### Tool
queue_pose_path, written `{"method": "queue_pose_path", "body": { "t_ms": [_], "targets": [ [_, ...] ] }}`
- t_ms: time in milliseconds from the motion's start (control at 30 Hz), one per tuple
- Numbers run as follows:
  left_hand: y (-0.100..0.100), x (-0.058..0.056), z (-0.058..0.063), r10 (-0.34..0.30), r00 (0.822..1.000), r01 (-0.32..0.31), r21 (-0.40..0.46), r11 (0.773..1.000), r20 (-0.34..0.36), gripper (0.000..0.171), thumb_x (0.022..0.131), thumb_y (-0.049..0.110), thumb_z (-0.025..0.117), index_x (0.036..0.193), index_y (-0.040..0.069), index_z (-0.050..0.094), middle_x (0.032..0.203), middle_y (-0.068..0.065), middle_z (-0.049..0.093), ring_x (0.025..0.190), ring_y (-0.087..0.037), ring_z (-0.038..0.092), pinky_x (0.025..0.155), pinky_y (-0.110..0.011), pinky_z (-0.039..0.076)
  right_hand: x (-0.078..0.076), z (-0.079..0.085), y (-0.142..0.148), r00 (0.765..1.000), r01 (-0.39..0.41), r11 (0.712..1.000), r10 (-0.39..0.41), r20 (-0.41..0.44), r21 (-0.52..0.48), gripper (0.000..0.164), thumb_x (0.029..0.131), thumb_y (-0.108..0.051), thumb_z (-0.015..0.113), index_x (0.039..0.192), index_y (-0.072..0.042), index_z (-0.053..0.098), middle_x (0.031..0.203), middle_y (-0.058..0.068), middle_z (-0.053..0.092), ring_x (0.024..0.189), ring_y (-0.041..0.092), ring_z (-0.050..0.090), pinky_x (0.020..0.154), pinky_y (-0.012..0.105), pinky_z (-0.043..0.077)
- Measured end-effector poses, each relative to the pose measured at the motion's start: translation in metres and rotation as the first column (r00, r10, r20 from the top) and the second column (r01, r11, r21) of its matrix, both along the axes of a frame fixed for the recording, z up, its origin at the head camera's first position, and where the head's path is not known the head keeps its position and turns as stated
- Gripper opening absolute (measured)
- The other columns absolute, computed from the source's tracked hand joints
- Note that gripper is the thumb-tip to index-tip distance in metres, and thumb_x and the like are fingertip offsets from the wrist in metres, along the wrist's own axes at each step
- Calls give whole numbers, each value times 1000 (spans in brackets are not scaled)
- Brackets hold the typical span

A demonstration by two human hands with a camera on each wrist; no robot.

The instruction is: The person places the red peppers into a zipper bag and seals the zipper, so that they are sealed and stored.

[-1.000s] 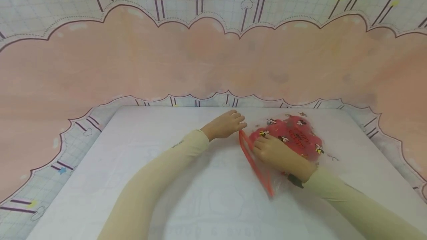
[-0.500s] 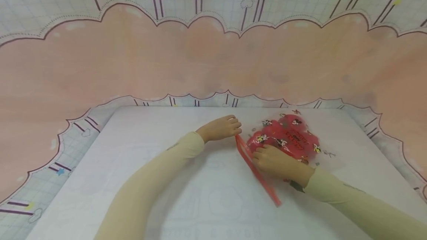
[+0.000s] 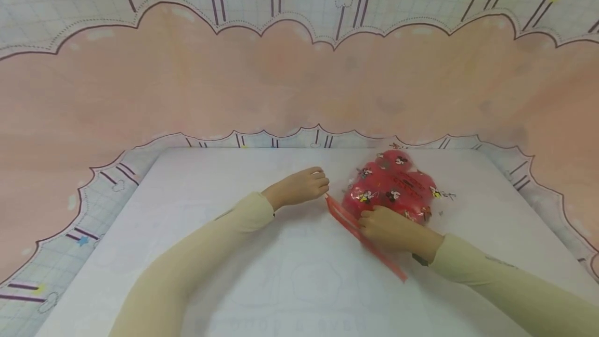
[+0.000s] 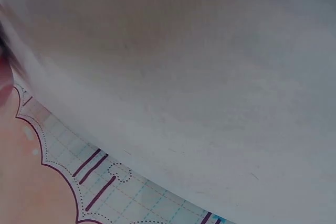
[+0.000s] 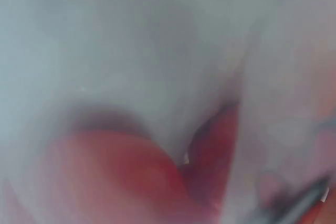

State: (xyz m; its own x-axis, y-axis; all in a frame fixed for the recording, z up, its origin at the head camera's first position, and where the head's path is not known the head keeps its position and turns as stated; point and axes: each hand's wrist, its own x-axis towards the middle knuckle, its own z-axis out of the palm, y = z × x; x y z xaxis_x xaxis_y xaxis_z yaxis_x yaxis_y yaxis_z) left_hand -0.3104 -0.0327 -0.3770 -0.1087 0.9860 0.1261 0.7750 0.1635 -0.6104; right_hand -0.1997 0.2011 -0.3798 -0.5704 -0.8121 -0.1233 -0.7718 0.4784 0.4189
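Observation:
A clear zip bag (image 3: 392, 191) printed with small cartoon figures lies on the white table's right side, with rounded red things showing through it. Along its near-left edge runs a red zip strip (image 3: 374, 248), slanting down to the right. My left hand (image 3: 299, 187) pinches the strip's upper-left end between fingertips and thumb. Partway along the strip, my right hand (image 3: 388, 228) grips the bag edge with curled fingers and covers part of the strip. Blurred red rounded contents (image 5: 121, 177) show close up in the right wrist view.
The white tabletop (image 3: 210, 181) carries faint line drawings and letters near its front. A peach curtain-like cloth (image 3: 281, 82) with a scalloped border surrounds the table's back and sides. The table edge (image 4: 126, 174) crosses the left wrist view.
My left hand has moved left and slightly nearer, drawing the strip's upper end along. The strip's lower end has swung right, and the bag has shifted a little left. My right hand stays nearly in place.

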Motion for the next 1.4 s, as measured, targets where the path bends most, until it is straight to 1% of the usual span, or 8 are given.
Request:
{"method": "queue_pose_path", "body": {
  "t_ms": [333, 533, 667, 767, 967, 1200, 1300, 1400],
  "targets": [
    [-6, 14, -1, -31, 999, 31, -21, 999, -24, 13, 85, 8, 64, 94, 15, 70, 93, 4, 66, 95, -12, 61, 96, -27, 45, 1, 2, 4, 999, -26, 1000, 26, 25, 0, 22, 71, -28, 81, 90, -21, 73, 82, -6, 68, 74, 8, 55, 67, 20, 51],
    [-9, 14, -3, -64, 997, 66, 48, 997, -35, 9, 85, 9, 64, 90, 15, 68, 89, 4, 64, 92, -12, 60, 96, -28, 45, 3, 5, 6, 998, 23, 1000, -23, 62, -6, 24, 71, -30, 81, 92, -21, 72, 84, -5, 68, 77, 10, 55, 72, 24, 52],
    [-11, 13, -4, -91, 995, 94, 122, 988, -28, 7, 87, 9, 62, 88, 15, 66, 88, 3, 63, 90, -12, 59, 95, -27, 45, 6, 9, 7, 994, 73, 997, -72, 78, -21, 19, 73, -29, 79, 88, -19, 71, 80, -4, 67, 75, 12, 54, 71, 26, 51],
    [-12, 13, -4, -107, 994, 109, 192, 975, -17, 8, 86, 7, 62, 88, 15, 64, 88, 3, 63, 89, -11, 59, 95, -27, 46, 6, 15, 8, 994, 89, 994, -85, 62, -71, 14, 75, -28, 76, 81, -17, 70, 75, -3, 64, 71, 13, 53, 69, 29, 49],
    [-10, 19, 1, -125, 992, 129, 316, 940, -34, 9, 86, 7, 63, 89, 15, 62, 90, 4, 64, 88, -10, 60, 95, -27, 46, 2, 35, 8, 998, 42, 980, -48, -27, -196, 14, 77, -28, 73, 77, -15, 68, 72, -3, 64, 69, 14, 54, 65, 28, 47],
    [-5, 23, 10, -75, 994, 101, 423, 900, -78, 9, 84, 9, 65, 90, 16, 64, 90, 5, 66, 89, -11, 61, 95, -29, 47, -5, 58, -5, 997, 38, 961, -56, -59, -274, 12, 79, -22, 72, 74, -13, 65, 67, -1, 60, 64, 15, 49, 62, 29, 46],
    [-2, 25, 15, -58, 995, 89, 450, 888, -81, 10, 85, 8, 65, 92, 15, 65, 91, 5, 66, 89, -11, 60, 95, -29, 47, -8, 59, -9, 998, 30, 954, -45, -43, -299, 15, 79, -21, 71, 70, -13, 63, 65, -1, 59, 63, 14, 48, 62, 29, 46],
    [1, 28, 20, -57, 995, 89, 473, 876, -81, 8, 85, 10, 65, 92, 14, 66, 90, 5, 66, 89, -11, 60, 95, -29, 47, -10, 53, -13, 997, -25, 961, 4, -73, -277, 16, 78, -18, 72, 67, -14, 61, 63, -2, 58, 61, 14, 48, 57, 26, 42]
  ]
}}
